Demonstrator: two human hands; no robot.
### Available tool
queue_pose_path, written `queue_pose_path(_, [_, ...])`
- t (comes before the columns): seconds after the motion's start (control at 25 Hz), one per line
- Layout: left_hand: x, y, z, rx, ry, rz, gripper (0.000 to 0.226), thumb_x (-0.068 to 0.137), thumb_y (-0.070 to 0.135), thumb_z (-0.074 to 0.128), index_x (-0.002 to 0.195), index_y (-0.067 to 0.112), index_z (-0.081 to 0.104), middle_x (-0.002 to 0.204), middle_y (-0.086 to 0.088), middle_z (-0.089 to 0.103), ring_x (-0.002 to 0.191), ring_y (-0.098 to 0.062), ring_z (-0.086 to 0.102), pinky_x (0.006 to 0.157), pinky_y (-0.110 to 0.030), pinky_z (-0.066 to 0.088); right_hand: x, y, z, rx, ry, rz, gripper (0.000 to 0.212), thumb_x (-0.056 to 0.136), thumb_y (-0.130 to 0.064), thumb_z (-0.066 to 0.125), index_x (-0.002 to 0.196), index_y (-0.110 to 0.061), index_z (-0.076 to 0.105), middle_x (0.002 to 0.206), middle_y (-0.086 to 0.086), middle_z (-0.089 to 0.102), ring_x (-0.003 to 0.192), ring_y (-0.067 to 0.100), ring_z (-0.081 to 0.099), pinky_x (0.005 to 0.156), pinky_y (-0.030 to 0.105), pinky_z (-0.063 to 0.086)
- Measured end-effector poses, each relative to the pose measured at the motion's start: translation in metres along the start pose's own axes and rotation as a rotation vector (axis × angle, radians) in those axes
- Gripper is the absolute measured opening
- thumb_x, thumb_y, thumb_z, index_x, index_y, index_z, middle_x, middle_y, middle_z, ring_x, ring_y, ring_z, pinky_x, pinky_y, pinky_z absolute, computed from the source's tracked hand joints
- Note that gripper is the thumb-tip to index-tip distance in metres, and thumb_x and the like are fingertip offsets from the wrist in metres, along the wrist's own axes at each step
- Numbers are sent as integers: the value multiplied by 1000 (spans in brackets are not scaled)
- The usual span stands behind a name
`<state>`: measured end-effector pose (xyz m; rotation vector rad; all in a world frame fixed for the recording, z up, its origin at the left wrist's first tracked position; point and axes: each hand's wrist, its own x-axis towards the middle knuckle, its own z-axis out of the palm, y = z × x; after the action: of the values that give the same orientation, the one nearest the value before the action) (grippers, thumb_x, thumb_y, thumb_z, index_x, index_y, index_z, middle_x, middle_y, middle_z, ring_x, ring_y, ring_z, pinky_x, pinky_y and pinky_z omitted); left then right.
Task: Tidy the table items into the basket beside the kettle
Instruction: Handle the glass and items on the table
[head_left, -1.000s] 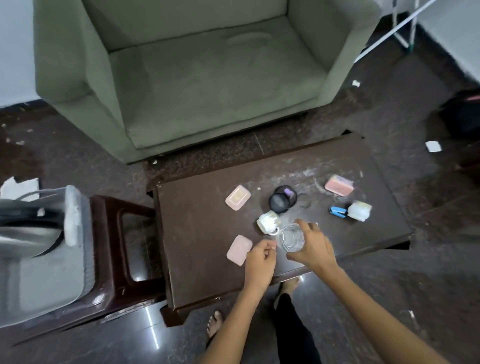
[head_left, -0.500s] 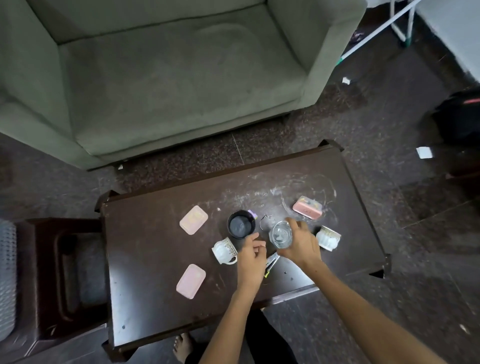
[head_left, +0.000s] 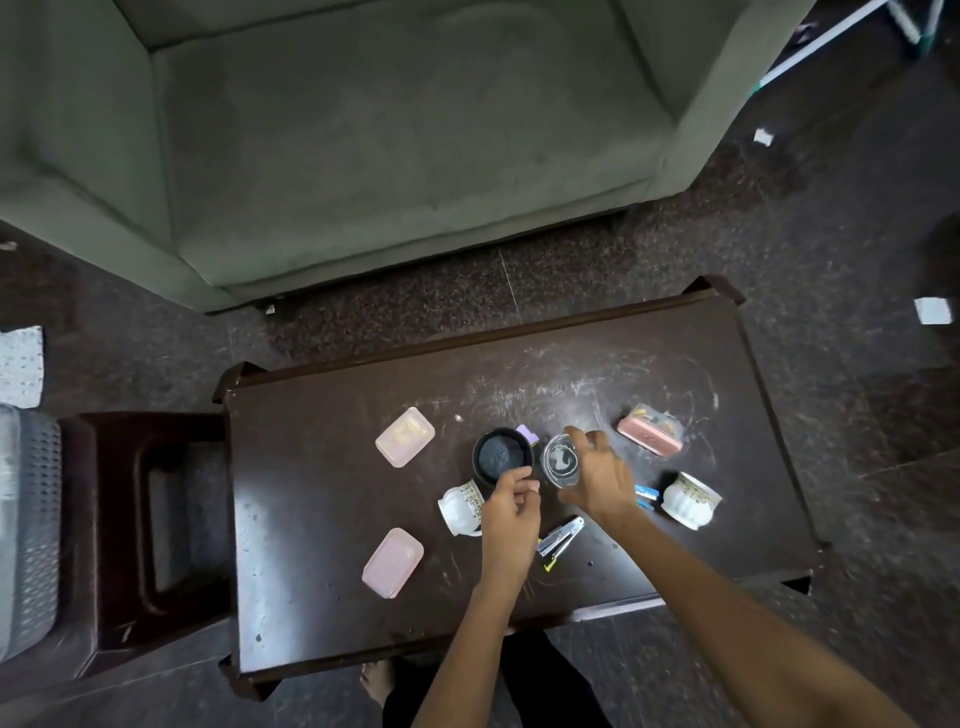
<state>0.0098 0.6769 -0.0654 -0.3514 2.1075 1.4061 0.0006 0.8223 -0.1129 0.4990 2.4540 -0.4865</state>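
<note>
The right hand (head_left: 597, 475) curls its fingers around the small clear glass bowl (head_left: 561, 461) near the middle of the dark brown wooden table (head_left: 322, 499), but whether the grip is really closed on it I cannot tell. The left hand (head_left: 511, 512) is half closed, thumb and fingers together, touching the rim of the round black bowl (head_left: 501, 456); if it pinches something, too small to see.

Risk, I think: glass is smooth and the hold is only by the rim, so it can slip and hit the black bowl just beside.

Around: two pink plastic lids, a white ribbed mug (head_left: 460, 506) touching the left hand, a second white cup (head_left: 693, 500), a metal stapler (head_left: 561, 535) btw the wrists, a pink box (head_left: 649, 439). The grey perforated basket (head_left: 31, 519) stands well apart at left, past a dark stool (head_left: 156, 519); no kettle in view.
</note>
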Motion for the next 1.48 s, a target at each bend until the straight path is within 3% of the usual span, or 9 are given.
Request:
queue_pose_path(0.6, [7,-7,-11,-1,6,8,22,94,12,51,112,14,61,97,5,65,87,-3,59,77,-9,43,3,3,14,-48,44,-7,92,67,-28,80,144,-25,29,138,8,41,109,29,57,85,38,51])
queue_pose_path(1.08, [-3,-17,-13,-11,6,9,19,94,13,52,108,17,62,96,6,65,91,-8,60,73,-5,40,13,8,-1,-149,-18,-102,98,65,-24,84,144,-29,26,144,8,34,119,31,50,89,39,49])
queue_pose_path(1.36, [-10,-12,-13,-48,23,11,18,93,10,52,107,16,63,98,4,66,88,-2,59,72,-2,40,-1,-6,-6,-162,-59,-51,96,75,-4,74,149,-24,15,156,15,12,140,34,23,98,40,47])
queue_pose_path(1.48, [-21,0,-21,-68,38,27,19,93,8,52,106,12,64,97,3,66,86,0,59,71,0,39,-23,-22,-18,-170,-10,-38,78,80,-8,70,144,-19,28,156,14,14,141,31,23,95,38,47])
